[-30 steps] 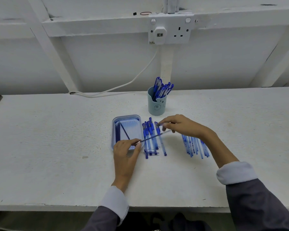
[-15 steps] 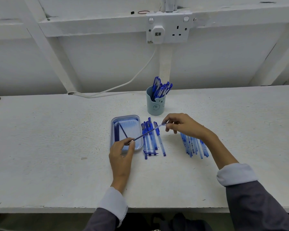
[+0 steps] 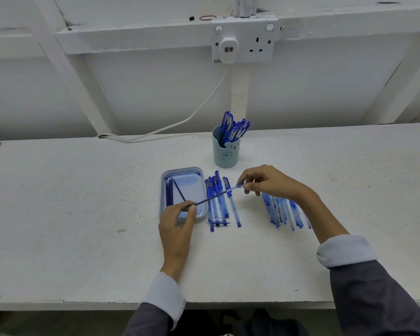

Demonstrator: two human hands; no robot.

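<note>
— Item one?
— One thin dark refill (image 3: pixel 211 197), centre of the frame, held above the table (image 3: pixel 83 190). Long axis slanted: the low end sits lower left, over the near right corner of the blue tray (image 3: pixel 164 190). The high end sits upper right, where it meets a pale clear barrel (image 3: pixel 237 187).
— Who has it?
— Both hands. Left hand (image 3: pixel 177 226): just below the tray, back up, thumb and forefinger pinching the low tip. Right hand (image 3: pixel 269 183): right of centre, wrist raised, fingertips closed on the clear barrel, forearm running to the lower right of the frame.
— Beneath it?
— A row of capped blue pens (image 3: pixel 218 204), lying lengthwise away from the person. The refill crosses over them; whether it touches them, I cannot tell.
— Remainder?
— Spare refills (image 3: pixel 169 194) in the tray; a bunch of empty barrels (image 3: pixel 281 212) under the right wrist; a pale blue cup (image 3: pixel 224 154) of pens behind, above centre.
</note>
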